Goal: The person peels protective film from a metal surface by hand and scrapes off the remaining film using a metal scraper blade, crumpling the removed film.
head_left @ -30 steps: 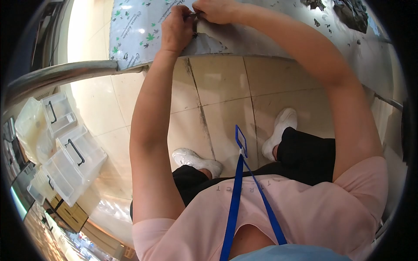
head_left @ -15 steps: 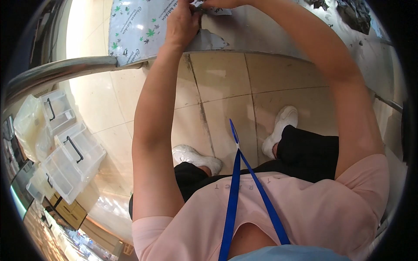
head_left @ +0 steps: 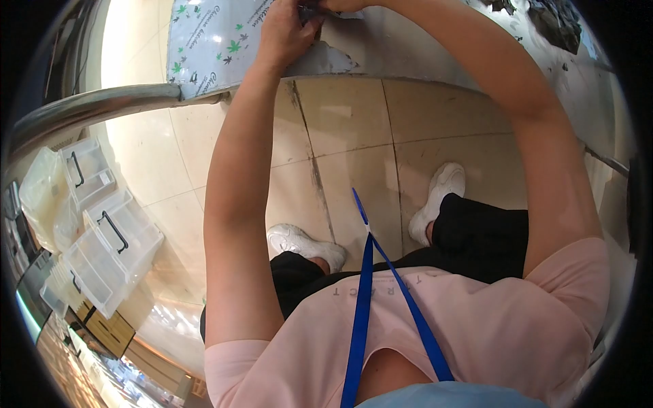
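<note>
At the top edge, my left hand (head_left: 287, 32) is closed, its thumb and fingers pinched on a crumpled, dark-looking bit of protective film (head_left: 309, 12). Close beside it is my right hand (head_left: 350, 4), partly cut off by the frame, its bent fingers pinching at the same film. Printed film with green leaves and lettering (head_left: 218, 47) covers the left part of a metal tabletop (head_left: 401, 51). A torn scrap of film (head_left: 333, 60) still clings near the front edge, below my hands. To the right of it the metal is bare and shiny.
Dark crumpled scraps (head_left: 554, 26) lie on the tabletop at upper right. A metal rail (head_left: 102, 105) runs off to the left. Clear plastic boxes with black handles (head_left: 112, 238) stand on the tiled floor (head_left: 354, 122) at left. A blue lanyard (head_left: 360, 306) hangs from my neck.
My left hand has shifted slightly upward and right. The flap of printed film beside my right hand shows less than before. My arms otherwise keep nearly the same pose.
</note>
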The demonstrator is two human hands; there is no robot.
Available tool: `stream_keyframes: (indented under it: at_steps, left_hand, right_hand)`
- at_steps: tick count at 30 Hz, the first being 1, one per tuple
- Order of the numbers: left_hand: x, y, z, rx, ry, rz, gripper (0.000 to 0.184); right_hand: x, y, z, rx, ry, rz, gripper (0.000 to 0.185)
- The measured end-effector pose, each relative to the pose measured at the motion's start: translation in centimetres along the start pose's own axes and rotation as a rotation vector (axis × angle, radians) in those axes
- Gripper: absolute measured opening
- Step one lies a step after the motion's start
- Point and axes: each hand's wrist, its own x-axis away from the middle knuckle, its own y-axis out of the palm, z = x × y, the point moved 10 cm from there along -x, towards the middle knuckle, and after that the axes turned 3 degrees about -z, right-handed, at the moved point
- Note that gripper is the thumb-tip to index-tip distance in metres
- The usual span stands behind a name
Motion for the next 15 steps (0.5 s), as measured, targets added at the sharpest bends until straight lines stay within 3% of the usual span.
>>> stream_keyframes:
  at_steps: [3,6,9,10,13,15]
  left_hand:
    - [0.0,-0.2,0.7,-0.135,0.044,0.069,0.012]
    - [-0.3,0.3,-1.2,-0.159,-0.021,0.015,0.015]
    - [-0.1,0.3,-1.2,-0.091,-0.040,0.020,0.017]
    - [-0.1,0.4,-1.2,-0.080,-0.081,0.000,0.017]
    - [0.0,0.5,-2.0,-0.105,-0.077,0.011,0.016]
    - [0.0,0.2,-2.2,-0.095,-0.069,0.050,0.016]
  right_hand:
    - [0.4,0.4,0.6,-0.161,0.042,-0.109,0.023]
    - [1.1,-0.1,2.2,-0.194,0.139,-0.019,0.027]
    - [3.0,-1.3,1.1,-0.051,0.197,0.218,0.030]
    - [2.6,0.4,1.1,-0.051,0.269,0.028,0.027]
    - [1.7,1.7,1.8,-0.051,0.143,0.156,0.024]
    - [1.4,0.9,1.4,-0.003,0.123,0.079,0.019]
